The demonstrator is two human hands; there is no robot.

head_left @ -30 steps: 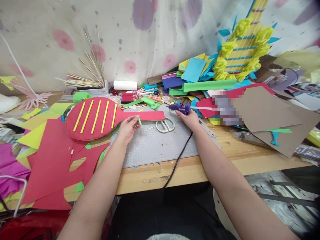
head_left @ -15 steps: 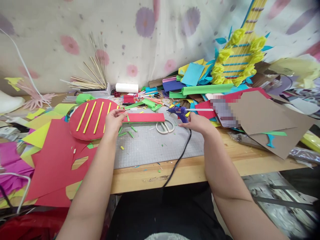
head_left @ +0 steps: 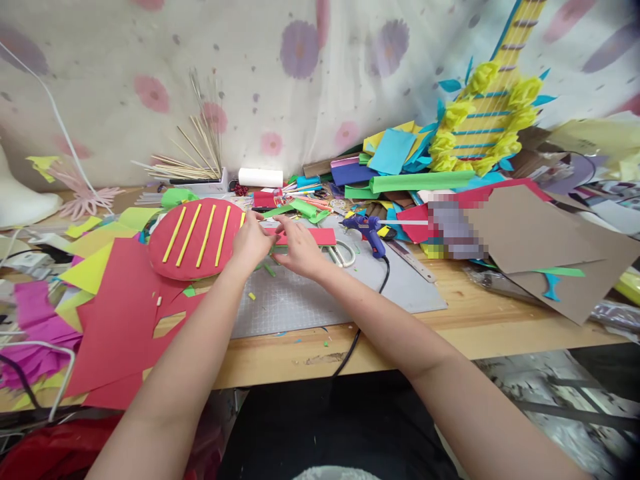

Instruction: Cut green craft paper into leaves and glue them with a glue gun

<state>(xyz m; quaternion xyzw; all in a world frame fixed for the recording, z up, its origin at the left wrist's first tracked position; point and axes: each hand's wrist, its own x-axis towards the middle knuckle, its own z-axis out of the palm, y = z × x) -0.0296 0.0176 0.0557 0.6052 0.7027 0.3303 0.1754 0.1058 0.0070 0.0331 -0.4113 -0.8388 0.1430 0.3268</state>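
A red oval board (head_left: 193,250) with several yellow strips across it lies at the left, and a red strip (head_left: 323,236) extends from it to the right. My left hand (head_left: 253,241) is closed at the strip's left end, beside the oval. Close against it, my right hand (head_left: 299,248) has its thumb and fingers bent across the same strip. A bit of green shows between the fingertips, mostly hidden. Right of the hands, the blue glue gun (head_left: 369,233) lies on the grey cutting mat (head_left: 300,303). White-handled scissors (head_left: 346,255) sit partly under the strip.
A metal ruler (head_left: 411,260) lies beside the glue gun, whose black cord (head_left: 356,343) runs over the table's front edge. Red paper sheets (head_left: 113,313) cover the left side. Brown cardboard (head_left: 530,233) lies at the right; a yellow paper guitar (head_left: 483,127) stands behind.
My right hand has let go of the glue gun, which now lies on the mat, and has moved left to the red strip beside my left hand. The view has shifted slightly.
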